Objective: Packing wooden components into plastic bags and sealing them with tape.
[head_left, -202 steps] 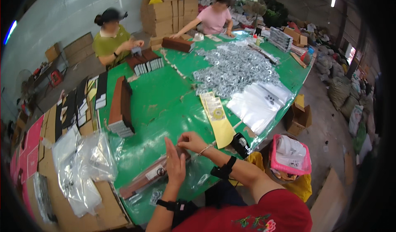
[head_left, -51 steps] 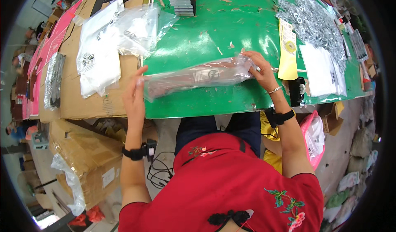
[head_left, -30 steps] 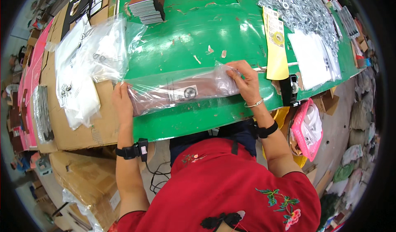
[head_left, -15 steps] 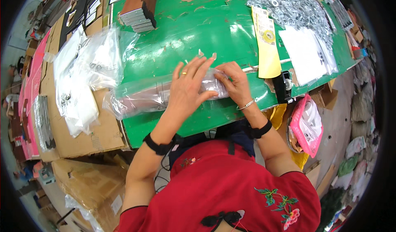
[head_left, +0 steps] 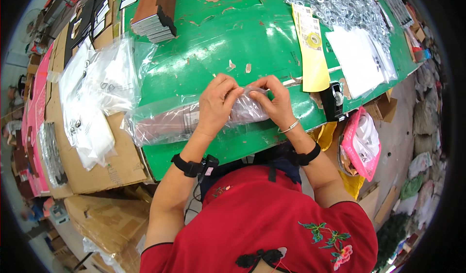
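A clear plastic bag (head_left: 165,122) with long reddish-brown pieces inside lies along the near edge of the green table. My left hand (head_left: 217,103) pinches the bag's bunched film near its right end, thumb against fingertips. Just to the right, my right hand (head_left: 274,99) also pinches that film, its fingers curled over the end. The two hands are close together and the bag rests on the table between them. Just beyond them lie small torn scraps (head_left: 248,68).
A stack of brown boards (head_left: 158,11) stands at the back left. Empty clear bags (head_left: 90,98) cover cardboard on the left. To the right are a yellow label sheet (head_left: 314,64), a black tape dispenser (head_left: 333,103), white bags (head_left: 357,62), metal rings (head_left: 335,11) and a pink basket (head_left: 353,139).
My left hand has gone from spread fingers over the bag to a pinch on its film. My right hand stays at the bag's end, its thumb and fingers shifted slightly.
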Available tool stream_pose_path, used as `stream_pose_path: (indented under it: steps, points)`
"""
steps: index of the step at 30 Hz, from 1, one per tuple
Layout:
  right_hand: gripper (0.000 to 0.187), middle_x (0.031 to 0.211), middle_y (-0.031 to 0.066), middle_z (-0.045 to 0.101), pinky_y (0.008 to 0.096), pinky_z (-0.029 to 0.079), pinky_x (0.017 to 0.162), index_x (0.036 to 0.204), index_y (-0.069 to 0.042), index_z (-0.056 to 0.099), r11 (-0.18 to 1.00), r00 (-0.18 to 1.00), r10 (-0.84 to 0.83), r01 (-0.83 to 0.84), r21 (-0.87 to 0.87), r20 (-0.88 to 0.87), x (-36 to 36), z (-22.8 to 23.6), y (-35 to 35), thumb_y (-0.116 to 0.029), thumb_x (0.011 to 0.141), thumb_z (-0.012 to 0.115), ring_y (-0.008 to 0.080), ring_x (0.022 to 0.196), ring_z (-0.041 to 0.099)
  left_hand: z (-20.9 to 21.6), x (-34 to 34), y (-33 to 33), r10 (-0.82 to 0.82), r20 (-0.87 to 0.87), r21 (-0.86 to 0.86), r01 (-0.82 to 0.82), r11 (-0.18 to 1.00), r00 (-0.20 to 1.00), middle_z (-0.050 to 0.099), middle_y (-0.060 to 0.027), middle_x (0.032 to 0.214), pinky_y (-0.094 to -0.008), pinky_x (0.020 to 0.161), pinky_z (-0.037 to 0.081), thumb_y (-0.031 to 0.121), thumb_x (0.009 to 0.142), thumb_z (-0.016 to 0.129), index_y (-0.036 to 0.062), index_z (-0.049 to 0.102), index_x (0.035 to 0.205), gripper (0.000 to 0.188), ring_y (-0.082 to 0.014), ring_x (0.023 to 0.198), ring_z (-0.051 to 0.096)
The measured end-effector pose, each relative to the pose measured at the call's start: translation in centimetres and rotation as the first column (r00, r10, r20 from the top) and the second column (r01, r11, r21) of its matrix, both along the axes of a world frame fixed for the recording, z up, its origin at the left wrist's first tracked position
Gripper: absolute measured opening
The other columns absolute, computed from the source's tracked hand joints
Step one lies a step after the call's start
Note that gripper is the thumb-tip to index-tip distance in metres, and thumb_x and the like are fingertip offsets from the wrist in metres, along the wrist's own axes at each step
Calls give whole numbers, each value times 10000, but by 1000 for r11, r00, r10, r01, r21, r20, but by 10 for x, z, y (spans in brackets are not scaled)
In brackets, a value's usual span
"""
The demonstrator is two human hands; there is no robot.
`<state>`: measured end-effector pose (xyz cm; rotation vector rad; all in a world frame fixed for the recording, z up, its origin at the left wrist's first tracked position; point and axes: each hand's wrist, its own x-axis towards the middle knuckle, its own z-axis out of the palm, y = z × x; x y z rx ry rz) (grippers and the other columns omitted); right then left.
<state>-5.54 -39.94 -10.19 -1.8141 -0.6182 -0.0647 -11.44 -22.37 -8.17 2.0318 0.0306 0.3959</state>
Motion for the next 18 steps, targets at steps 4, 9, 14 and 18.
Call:
stream_pose_path:
  steps: [4, 9, 14, 18]
  points:
    - [144, 791, 70, 629, 308, 469, 647, 885, -36, 668, 998, 998, 54, -53, -35, 29, 7, 1, -2, -134, 826, 755, 208, 727, 585, -5, 1, -1, 24, 1, 104, -24, 994, 1000, 564, -98, 790, -395, 668, 448, 186, 888, 666, 30, 600, 809, 187, -300, 744, 576]
    - [139, 753, 68, 606, 315, 447, 615, 875, -51, 657, 996, 999, 26, -29, -89, -31, 11, 2, 3, -136, 824, 755, 200, 689, 575, -4, 5, -4, 78, -27, 144, -73, 987, 997, 562, -112, 779, -417, 657, 438, 207, 899, 659, 30, 600, 809, 208, -320, 736, 568]
    - [169, 737, 65, 604, 331, 437, 603, 861, -55, 633, 995, 999, 3, -7, -98, -45, 18, 1, 14, -190, 847, 733, 210, 674, 566, -9, 8, -5, 146, -47, 265, -128, 956, 988, 573, -133, 802, -442, 676, 453, 232, 920, 637, 23, 590, 815, 238, -340, 767, 586]
    - [206, 747, 68, 615, 343, 440, 608, 864, -54, 627, 992, 993, 10, -24, -120, -116, 23, 1, 17, -236, 854, 725, 222, 681, 570, -11, 11, -5, 162, -55, 321, -136, 937, 985, 584, -138, 819, -461, 698, 460, 236, 932, 621, 21, 582, 821, 245, -352, 780, 590]
